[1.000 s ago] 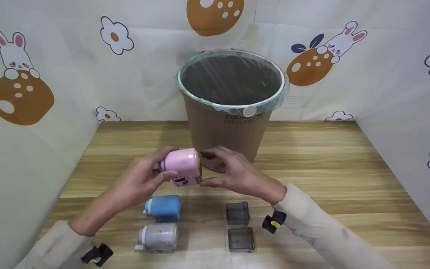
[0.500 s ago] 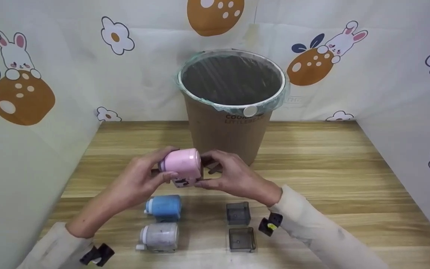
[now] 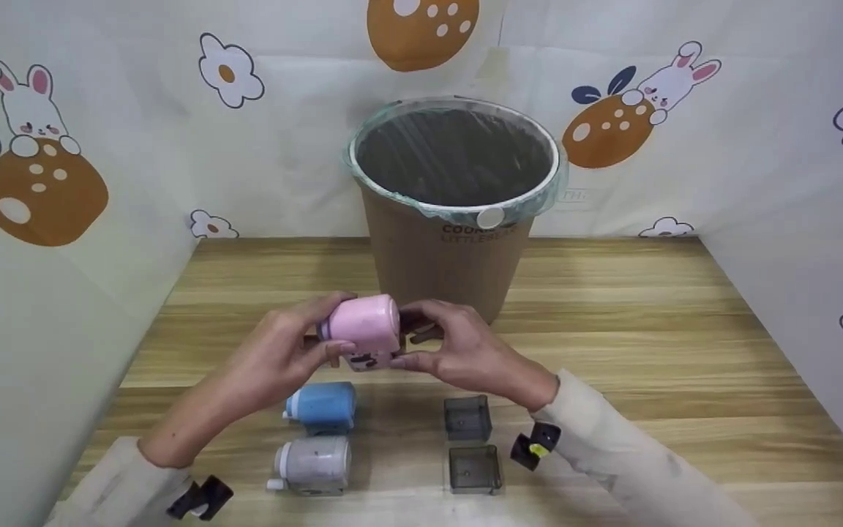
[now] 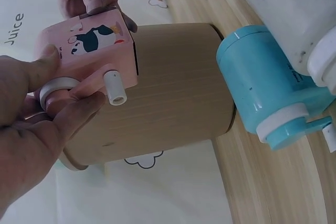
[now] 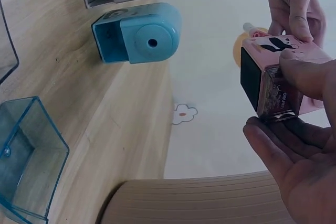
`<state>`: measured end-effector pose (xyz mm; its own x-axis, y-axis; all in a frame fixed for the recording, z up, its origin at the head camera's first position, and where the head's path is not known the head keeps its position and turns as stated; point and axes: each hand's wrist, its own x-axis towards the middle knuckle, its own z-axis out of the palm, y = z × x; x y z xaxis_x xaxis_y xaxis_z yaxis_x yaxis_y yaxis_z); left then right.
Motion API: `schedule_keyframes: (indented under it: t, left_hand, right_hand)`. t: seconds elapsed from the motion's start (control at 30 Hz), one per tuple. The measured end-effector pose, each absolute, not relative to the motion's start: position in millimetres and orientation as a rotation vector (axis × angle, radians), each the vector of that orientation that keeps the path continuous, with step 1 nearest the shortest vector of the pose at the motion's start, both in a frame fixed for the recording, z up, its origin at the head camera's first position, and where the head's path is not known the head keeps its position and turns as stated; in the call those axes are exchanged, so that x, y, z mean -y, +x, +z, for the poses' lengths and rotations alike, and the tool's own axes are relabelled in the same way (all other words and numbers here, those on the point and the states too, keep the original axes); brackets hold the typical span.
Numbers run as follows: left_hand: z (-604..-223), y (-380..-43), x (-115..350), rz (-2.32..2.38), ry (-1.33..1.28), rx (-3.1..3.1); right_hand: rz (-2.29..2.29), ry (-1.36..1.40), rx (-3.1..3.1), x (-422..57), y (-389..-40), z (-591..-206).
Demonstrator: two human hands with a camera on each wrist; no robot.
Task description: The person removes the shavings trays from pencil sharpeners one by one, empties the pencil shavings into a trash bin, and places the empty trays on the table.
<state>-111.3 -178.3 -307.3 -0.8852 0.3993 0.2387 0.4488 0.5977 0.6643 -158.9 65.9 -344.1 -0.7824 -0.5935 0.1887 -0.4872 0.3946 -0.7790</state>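
My left hand (image 3: 286, 344) grips a pink crank pencil sharpener (image 3: 364, 322) by its crank end, above the wooden table. In the left wrist view a panda picture and a white crank knob (image 4: 115, 88) show on it. My right hand (image 3: 465, 348) reaches the other end, thumb and fingers around the dark see-through shavings drawer (image 5: 278, 95), which sits in the body. Below lie a blue pencil sharpener (image 3: 325, 405) and a grey-white one (image 3: 315, 462), both on their sides. The blue one's drawer slot is bare in the right wrist view.
Two dark see-through drawers (image 3: 467, 418) lie apart from the sharpeners, on the right. A tall brown bin (image 3: 451, 263) with a white rim and green liner stands behind my hands. Patterned cloth walls (image 3: 282, 146) enclose the table's back and sides.
My right thumb and fingers have closed in on the drawer end of the pink pencil sharpener. The sharpener and my left hand have shifted slightly right and down.
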Motion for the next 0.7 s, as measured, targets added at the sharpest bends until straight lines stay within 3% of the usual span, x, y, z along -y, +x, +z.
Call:
schedule_keyframes:
  t: [0.7]
  left_hand:
    - [-308.5,-110.4,187.0,-1.195,-0.69,2.766]
  right_hand:
    - [-1.385,-0.971,-2.629,-87.2,-154.5,-354.4]
